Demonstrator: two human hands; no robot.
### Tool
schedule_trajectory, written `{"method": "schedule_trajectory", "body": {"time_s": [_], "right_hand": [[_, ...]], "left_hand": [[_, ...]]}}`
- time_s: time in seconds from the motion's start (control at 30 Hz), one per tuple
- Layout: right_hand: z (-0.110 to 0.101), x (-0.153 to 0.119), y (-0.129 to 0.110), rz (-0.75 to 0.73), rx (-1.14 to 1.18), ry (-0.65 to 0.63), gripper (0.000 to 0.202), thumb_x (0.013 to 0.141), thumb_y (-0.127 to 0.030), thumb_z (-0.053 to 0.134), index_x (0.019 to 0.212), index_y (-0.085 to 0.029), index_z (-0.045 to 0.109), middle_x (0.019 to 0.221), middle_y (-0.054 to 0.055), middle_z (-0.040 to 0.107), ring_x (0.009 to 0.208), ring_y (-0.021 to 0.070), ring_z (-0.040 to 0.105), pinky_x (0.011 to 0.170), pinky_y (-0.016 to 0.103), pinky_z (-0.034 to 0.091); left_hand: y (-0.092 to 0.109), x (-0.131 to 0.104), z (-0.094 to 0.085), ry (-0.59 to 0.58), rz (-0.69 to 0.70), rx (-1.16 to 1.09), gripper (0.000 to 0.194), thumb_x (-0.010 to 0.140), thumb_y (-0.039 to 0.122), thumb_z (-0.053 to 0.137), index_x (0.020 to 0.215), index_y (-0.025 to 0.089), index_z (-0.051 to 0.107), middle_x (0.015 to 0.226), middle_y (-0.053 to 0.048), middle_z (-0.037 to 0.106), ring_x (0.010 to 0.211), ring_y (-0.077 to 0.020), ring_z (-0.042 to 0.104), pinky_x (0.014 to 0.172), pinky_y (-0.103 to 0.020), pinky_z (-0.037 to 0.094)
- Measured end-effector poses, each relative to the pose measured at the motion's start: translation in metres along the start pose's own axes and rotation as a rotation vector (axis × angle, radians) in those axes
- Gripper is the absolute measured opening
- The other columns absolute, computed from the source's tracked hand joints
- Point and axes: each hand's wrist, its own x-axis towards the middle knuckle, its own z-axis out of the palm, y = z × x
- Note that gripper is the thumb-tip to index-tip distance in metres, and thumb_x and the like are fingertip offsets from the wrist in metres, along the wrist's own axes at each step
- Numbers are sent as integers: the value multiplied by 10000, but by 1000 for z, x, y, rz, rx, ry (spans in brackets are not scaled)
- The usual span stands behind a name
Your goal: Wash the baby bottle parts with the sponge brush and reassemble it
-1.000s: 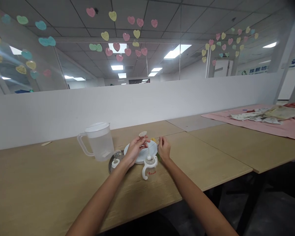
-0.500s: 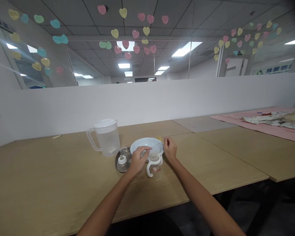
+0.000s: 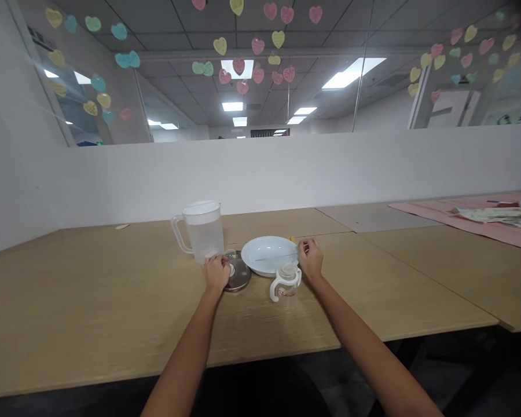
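Note:
My left hand (image 3: pixel 216 272) is at the round metal tray (image 3: pixel 239 282), its fingers curled around a baby-bottle nipple with a white collar (image 3: pixel 231 270), mostly covered by the hand. Behind it on the tray is a clear dome cap (image 3: pixel 230 253). My right hand (image 3: pixel 311 256) pinches one end of a thin straight rod (image 3: pixel 278 257), which reaches left over the white bowl (image 3: pixel 254 246). In front of the bowl stands a clear baby bottle (image 3: pixel 287 292), open at the top, with white handles (image 3: pixel 275 288) and red lettering.
A clear plastic pitcher (image 3: pixel 206 234) with a handle stands behind my left hand. Something yellow (image 3: pixel 292 239) shows behind the bowl. A flat wooden stick (image 3: pixel 122 226) lies at the back left. On the right, cloths (image 3: pixel 499 216) rest on a pink sheet (image 3: pixel 443 215).
My left hand has left the rod's free end and moved left and down to the nipple on the tray. The right hand still holds the rod over the bowl. The view has turned left.

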Motion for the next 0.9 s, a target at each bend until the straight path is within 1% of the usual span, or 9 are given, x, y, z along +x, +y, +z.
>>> {"method": "schedule_trajectory", "body": {"time_s": [0.17, 0.4, 0.6, 0.73, 0.9], "right_hand": [[0, -1, 0, 26, -39, 1, 248, 807, -316, 402, 734, -156, 576, 759, 48, 543, 605, 132, 475, 632, 265, 391], [-1, -2, 0, 55, -86, -19, 263, 811, -322, 384, 754, -157, 581, 774, 52, 558, 618, 137, 484, 638, 264, 371], [-1, -2, 1, 54, -91, -25, 273, 813, -334, 380, 758, -158, 582, 778, 55, 563, 620, 139, 482, 642, 266, 367], [0, -2, 1, 56, -98, -28, 278, 814, -331, 373, 762, -156, 582, 780, 57, 565, 634, 143, 489, 648, 269, 368], [-1, -2, 0, 47, -87, -31, 284, 815, -335, 371, 760, -154, 582, 766, 57, 566, 629, 144, 488, 641, 266, 369]], "left_hand": [[2, 0, -3, -78, -48, -25, 244, 703, 225, 520, 896, 190, 665, 951, -75, 684, 922, -247, 587, 774, -326, 414], [-1, 3, 0, -76, -111, -36, 257, 732, 217, 491, 924, 191, 660, 884, -64, 698, 883, -227, 614, 749, -297, 421], [3, 1, -1, -45, -75, -2, 237, 745, 269, 496, 879, 194, 677, 880, -73, 695, 895, -235, 610, 746, -297, 418], [8, -1, -6, -92, -33, 33, 238, 747, 300, 519, 882, 199, 686, 888, -73, 694, 907, -232, 608, 755, -292, 415], [9, -1, -6, -171, 14, -32, 285, 775, 279, 506, 1007, 252, 670, 874, -32, 705, 901, -198, 616, 764, -269, 417]]}}
